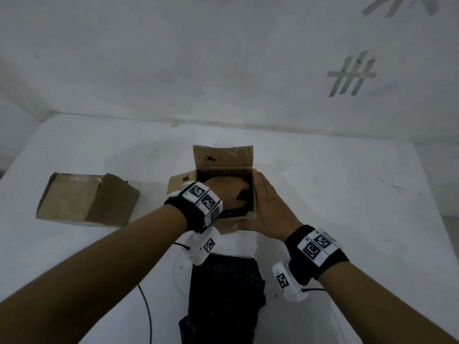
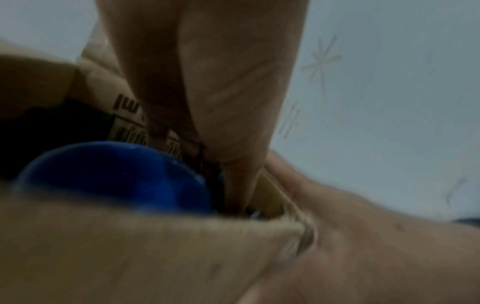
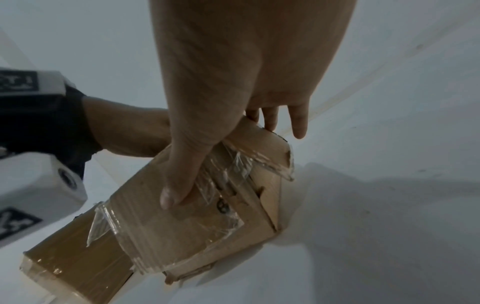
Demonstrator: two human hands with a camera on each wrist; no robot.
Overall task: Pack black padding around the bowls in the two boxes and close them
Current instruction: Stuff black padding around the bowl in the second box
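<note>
An open cardboard box (image 1: 223, 161) stands mid-table with its far flap up. My left hand (image 1: 238, 193) reaches down inside it. In the left wrist view its straight fingers (image 2: 233, 181) push into the gap between a blue bowl (image 2: 116, 176) and the box wall, with black padding (image 2: 52, 127) behind the bowl. My right hand (image 1: 264, 204) clasps the box's near right corner from outside, its thumb (image 3: 176, 189) on the taped flap (image 3: 182, 226) and its fingers along the right wall. A second box (image 1: 84, 199) sits at the left with its flaps folded over.
A pile of black padding (image 1: 223, 294) lies on the white table (image 1: 347, 219) just in front of the open box, between my forearms. A black cable (image 1: 147, 314) runs along the near left. A white wall rises behind the table.
</note>
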